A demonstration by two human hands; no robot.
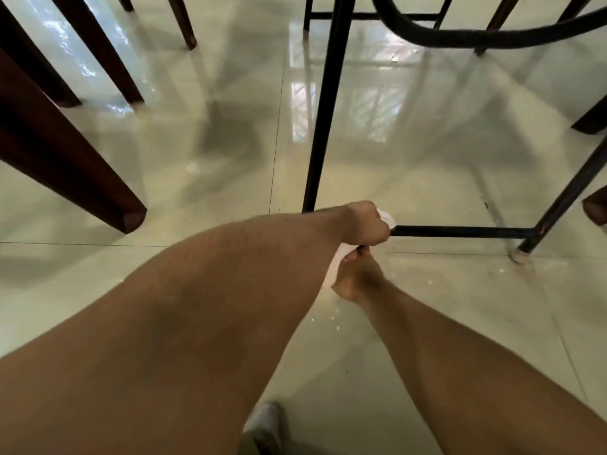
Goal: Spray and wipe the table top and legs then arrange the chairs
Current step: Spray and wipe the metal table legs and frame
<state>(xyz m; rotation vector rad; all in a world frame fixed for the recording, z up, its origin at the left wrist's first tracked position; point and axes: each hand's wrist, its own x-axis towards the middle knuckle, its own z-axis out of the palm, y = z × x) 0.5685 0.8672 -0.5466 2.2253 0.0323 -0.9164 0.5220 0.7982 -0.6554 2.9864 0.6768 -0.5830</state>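
The left hand [368,224] wraps a soft, light cloth [386,219] round the stiff, thin bar [460,231]; wipe toward 3 o'clock. Right hand [356,279] at 6 o'clock: grip unclear.

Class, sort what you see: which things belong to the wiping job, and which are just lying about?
Job: left hand, white cloth, black crossbar, black leg, brown chair legs.
Lying about: white specks, foot, tiled floor.
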